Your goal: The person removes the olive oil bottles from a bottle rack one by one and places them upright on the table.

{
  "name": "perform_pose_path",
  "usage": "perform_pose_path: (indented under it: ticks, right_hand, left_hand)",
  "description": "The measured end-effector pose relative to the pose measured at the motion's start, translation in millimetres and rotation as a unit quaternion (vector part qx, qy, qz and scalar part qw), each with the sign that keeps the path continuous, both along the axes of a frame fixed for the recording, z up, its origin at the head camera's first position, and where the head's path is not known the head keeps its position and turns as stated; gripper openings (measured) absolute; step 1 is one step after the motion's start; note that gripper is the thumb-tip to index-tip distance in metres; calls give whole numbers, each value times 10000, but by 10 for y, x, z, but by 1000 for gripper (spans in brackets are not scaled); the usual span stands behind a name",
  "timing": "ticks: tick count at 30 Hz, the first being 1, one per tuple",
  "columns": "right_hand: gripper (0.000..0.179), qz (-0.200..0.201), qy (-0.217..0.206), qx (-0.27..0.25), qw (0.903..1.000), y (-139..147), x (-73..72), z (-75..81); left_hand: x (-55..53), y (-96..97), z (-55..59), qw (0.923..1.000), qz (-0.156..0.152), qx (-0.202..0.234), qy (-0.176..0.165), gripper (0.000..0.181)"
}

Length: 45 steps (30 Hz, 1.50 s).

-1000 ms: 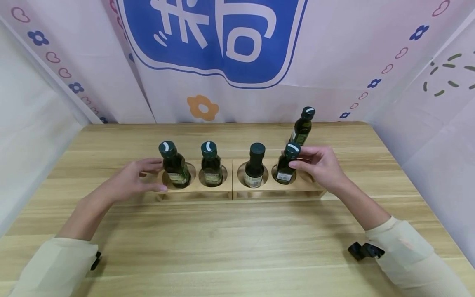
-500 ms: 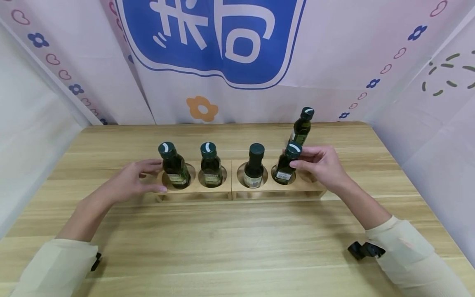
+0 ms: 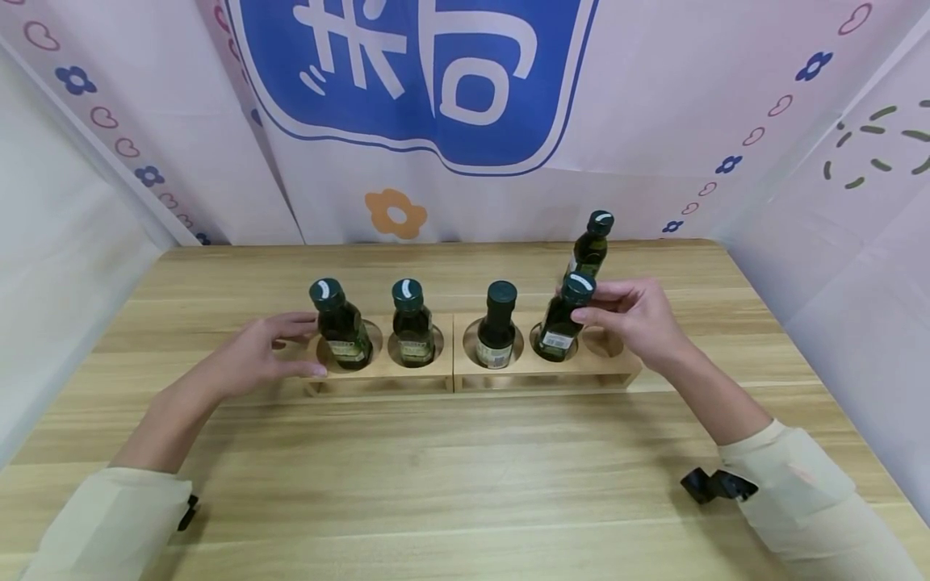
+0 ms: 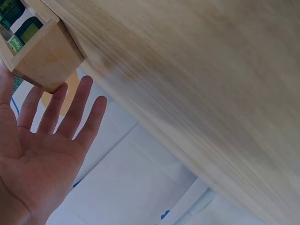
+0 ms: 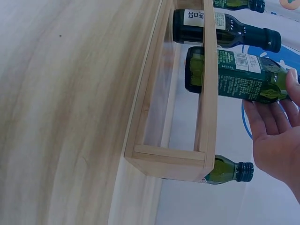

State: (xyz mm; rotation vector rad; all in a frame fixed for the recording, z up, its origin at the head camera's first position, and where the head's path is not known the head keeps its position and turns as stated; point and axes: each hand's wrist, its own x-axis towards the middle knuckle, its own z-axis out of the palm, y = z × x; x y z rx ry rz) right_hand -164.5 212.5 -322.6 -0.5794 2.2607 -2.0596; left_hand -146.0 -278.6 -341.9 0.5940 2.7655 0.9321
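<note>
My right hand [image 3: 630, 319] pinches a green glass bottle [image 3: 558, 327] near its neck, thumb in front and fingers behind. That bottle leans slightly right, its lower end inside a hole of the wooden rack [image 3: 454, 355]. In the right wrist view the bottle's base [image 5: 193, 70] sits below the top board, raised off the rack's bottom. Left of it a dark bottle [image 3: 498, 327] with a long black neck stands in its hole. Two more green bottles fill the left holes, one near the middle [image 3: 414, 327]. My left hand [image 3: 265, 351] touches the rack's left end, fingers fairly straight.
Behind the rack, at the right, another green bottle [image 3: 590, 246] stands on the wooden table [image 3: 436, 476]. The rack's rightmost hole [image 3: 603, 342] holds no bottle. A white printed cloth [image 3: 617, 121] rises at the table's back edge, with pale walls at both sides.
My right hand has moved up and slightly right, lifting the bottle a little and uncovering the rightmost hole. My left hand keeps its place at the rack's end.
</note>
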Motion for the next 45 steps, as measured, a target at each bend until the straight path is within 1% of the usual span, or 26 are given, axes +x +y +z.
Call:
perform_pose_path:
  ticks: [3,7,10,18,23,27,35,39,45]
  right_hand:
    - [42,-3,-17,5,10000,0,2,15]
    - [37,113,103,6,9999,-3,-3,21]
    - [37,179,144,-37,9997,-8,-3,23]
    - [41,145,288,-272,9991,-4,0,39]
    - [38,113,333,-296,9989,1,-16,64]
    - [34,129,338,-369,9987,3,-20,81]
    - [35,156,472,-456,9977,-8,-32,109]
    - [36,119,428,-494,9978,-8,-39,148]
    - [38,63,328,-582,9977,-25,-42,206]
  left_hand:
    - [-1,1,-3,10000,-8,10,0,75]
    - [-1,-2,-4,10000,-10,19,-6,74]
    - [-2,-4,-7,10000,-7,3,-12,74]
    - [-23,-7,-25,10000,-28,-7,-29,75]
    - [-24,2,-21,9999,-42,87,-35,71]
    - [-20,1,-17,9999,-39,94,-47,71]
    - [-12,-4,-29,10000,-18,66,-58,72]
    - [-5,-2,-25,10000,-2,76,-50,71]
    - [-19,-10,-34,10000,-76,51,7,72]
